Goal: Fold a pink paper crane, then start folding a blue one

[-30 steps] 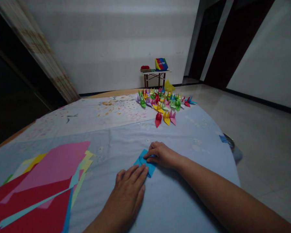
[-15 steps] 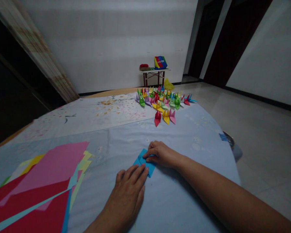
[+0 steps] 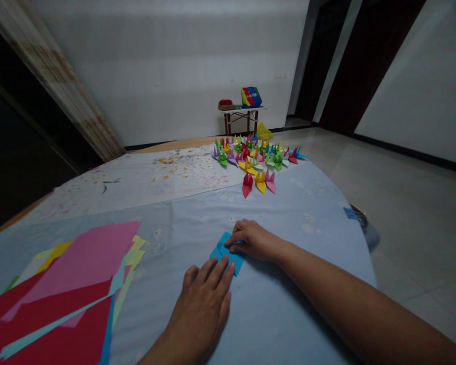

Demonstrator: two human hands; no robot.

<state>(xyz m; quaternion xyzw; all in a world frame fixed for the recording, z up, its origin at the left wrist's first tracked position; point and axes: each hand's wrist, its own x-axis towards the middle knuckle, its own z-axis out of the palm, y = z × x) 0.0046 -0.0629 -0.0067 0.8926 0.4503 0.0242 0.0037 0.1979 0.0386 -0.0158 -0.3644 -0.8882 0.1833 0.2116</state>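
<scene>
Since both your hands are on it, the blue folded paper (image 3: 239, 260) is only partly visible: flat on the table (image 3: 296, 213), corner pointing away from you, between your two sets of fingers. Left hand (image 3: 202, 306): palm down, fingers (image 3: 218, 272) extended and slightly spread, tips resting on the near-left part of the paper. Contact from above, no grasp around it. Right hand (image 3: 255, 241): comes in from the right, thumb and index drawn close together, other fingers curled; tips touch the paper near its middle, by a fold line. Can't tell if a flap is caught between them or just pressed. Paper's near-right edge shows uncovered between the hands.

Further out, left of your left hand: overlapping loose sheets (image 3: 72, 329), red and pink on top, pale teal strip (image 3: 57, 323) lying across. Beyond your right hand: red crane (image 3: 247, 186), yellow crane (image 3: 261, 183) and pink crane (image 3: 270, 182), side by side. Behind those, a dense multicolored crane cluster (image 3: 245, 152). Past the table, a small stand (image 3: 243, 110) carries a multicolored box (image 3: 251, 97).
</scene>
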